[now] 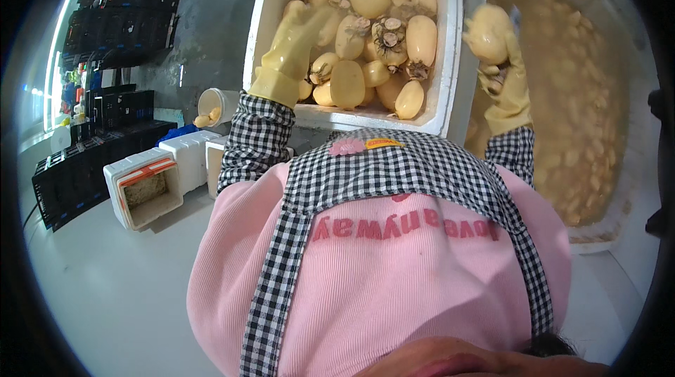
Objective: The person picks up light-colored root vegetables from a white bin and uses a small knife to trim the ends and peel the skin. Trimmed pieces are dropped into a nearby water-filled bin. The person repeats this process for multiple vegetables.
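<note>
Both my hands wear yellow rubber gloves. My left hand (295, 44) reaches over the left side of a white foam box (448, 50) in front of me; its fingers lie among lotus root segments, and whether they grip one is unclear. In the box, lotus root segments (348, 84) lie in water, several with dark fibrous nodes and cut ends. My right hand (503, 81) is raised over the tub to the right, its fingers around a pale lotus root segment (489, 34). A small bluish thing (515, 21) shows beside that hand, too little visible to name.
A large white tub (614, 234) of murky brown water holds many pale pieces. At left are a white bucket (227, 105) with pale pieces at its mouth, white foam boxes (190, 158), stacked black crates (121, 23) and wet grey floor (211, 50).
</note>
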Available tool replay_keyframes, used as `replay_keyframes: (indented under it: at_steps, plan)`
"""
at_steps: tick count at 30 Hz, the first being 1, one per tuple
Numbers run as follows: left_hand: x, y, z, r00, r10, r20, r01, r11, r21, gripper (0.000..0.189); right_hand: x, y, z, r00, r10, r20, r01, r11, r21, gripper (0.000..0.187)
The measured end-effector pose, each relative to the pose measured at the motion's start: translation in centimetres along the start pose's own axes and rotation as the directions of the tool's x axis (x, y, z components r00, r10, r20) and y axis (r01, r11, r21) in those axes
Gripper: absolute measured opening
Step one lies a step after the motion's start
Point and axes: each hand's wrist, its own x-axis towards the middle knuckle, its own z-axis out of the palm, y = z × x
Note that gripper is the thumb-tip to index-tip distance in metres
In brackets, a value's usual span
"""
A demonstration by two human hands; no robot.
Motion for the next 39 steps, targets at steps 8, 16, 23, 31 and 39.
replay_keyframes:
  at_steps: [8,16,23,31,39]
  plan:
    - [-2.0,-6.6,3.2,0.976,-0.181,0.124,0.044,0.716,0.696,0.044,-1.9,7.0,-15.4,0.737,0.226,-0.637,-0.253,0.966,0.050,0.064]
    - [-2.6,-5.0,2.9,0.918,-0.381,0.113,0.265,0.798,0.541,0.050,-3.4,11.2,-21.4,0.637,0.340,-0.692,-0.343,0.929,0.142,0.061]
    - [-1.6,-7.9,3.6,0.788,-0.547,0.281,0.574,0.818,-0.017,0.062,-1.7,6.6,-16.8,0.747,0.281,-0.602,-0.262,0.957,0.122,0.060]
    - [-4.8,-4.9,-1.6,0.870,0.258,0.421,-0.437,0.799,0.414,0.075,-3.3,-0.9,6.6,0.975,-0.220,0.027,0.190,0.766,-0.614,0.051]
    - [-7.0,-1.0,0.3,0.991,-0.028,-0.130,0.071,0.935,0.348,0.081,-0.7,9.0,14.9,0.712,-0.095,0.695,0.696,0.222,-0.683,0.043]
